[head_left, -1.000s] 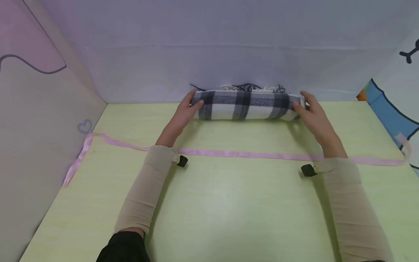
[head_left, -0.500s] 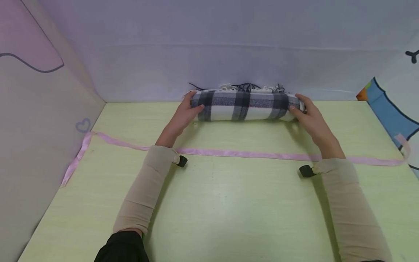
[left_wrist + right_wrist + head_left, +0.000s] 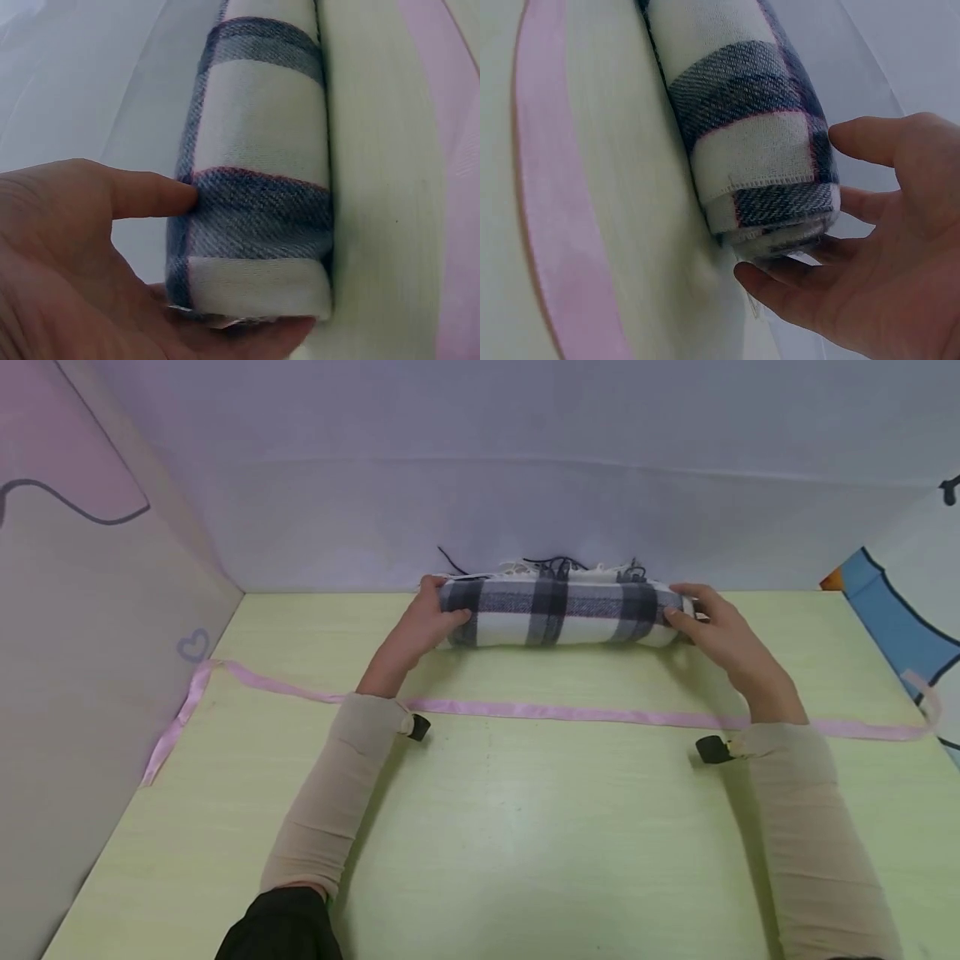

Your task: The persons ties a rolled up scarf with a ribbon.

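A rolled-up plaid scarf (image 3: 555,610) in white, navy and grey lies crosswise at the back of the table. Loose black and white fringe (image 3: 558,564) sticks out behind it, against the wall. My left hand (image 3: 422,627) grips the roll's left end; in the left wrist view the thumb presses on the cloth and the fingers (image 3: 255,337) wrap round the end. At the other end, my right hand (image 3: 723,639) holds the roll between thumb and fingers. The right wrist view shows the coiled layers (image 3: 780,236) of that end, with several fingertips (image 3: 754,277) around them.
A pink ribbon (image 3: 525,710) runs across the pale yellow-green table (image 3: 525,827), in front of the roll and under both forearms. A white cloth wall (image 3: 525,510) rises right behind. Printed panels stand at left (image 3: 90,652) and right (image 3: 892,602).
The roll has shifted slightly toward me, both hands moving with it. My right hand has come in a little closer round its end.
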### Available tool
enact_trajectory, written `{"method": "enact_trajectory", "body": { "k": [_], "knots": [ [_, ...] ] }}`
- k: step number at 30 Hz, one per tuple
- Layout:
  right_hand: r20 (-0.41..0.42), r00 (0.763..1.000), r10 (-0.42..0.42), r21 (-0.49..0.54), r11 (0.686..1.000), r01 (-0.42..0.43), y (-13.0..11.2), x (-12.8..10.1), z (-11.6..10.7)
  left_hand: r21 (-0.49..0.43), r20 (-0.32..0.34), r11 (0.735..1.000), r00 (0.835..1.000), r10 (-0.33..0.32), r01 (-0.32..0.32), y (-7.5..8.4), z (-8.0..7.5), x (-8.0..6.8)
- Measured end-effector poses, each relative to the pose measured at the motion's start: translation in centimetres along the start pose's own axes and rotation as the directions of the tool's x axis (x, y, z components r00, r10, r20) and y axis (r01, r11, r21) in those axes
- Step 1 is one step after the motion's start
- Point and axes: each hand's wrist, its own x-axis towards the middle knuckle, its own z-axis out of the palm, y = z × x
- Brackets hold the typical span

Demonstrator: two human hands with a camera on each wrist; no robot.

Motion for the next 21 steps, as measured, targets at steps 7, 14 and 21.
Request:
{"method": "enact_trajectory", "body": {
  "k": [7,14,21],
  "knots": [
    [-0.02,0.996,-0.082,-0.196,0.978,0.076,-0.9,-0.6,0.3,0.479,-0.096,0.876,0.989,0.113,-0.054,1.4,0.8,-1.4],
    [-0.027,0.945,-0.327,-0.367,0.882,0.295,-3.1,-0.7,2.3,0.753,0.058,0.61,0.948,0.312,-0.246,2.7,2.5,-1.8],
    [0.102,0.909,-0.405,-0.61,0.696,0.379,-4.4,0.4,3.7,0.822,0.19,0.455,0.918,0.347,-0.343,2.7,3.8,-0.4]
  ]
}}
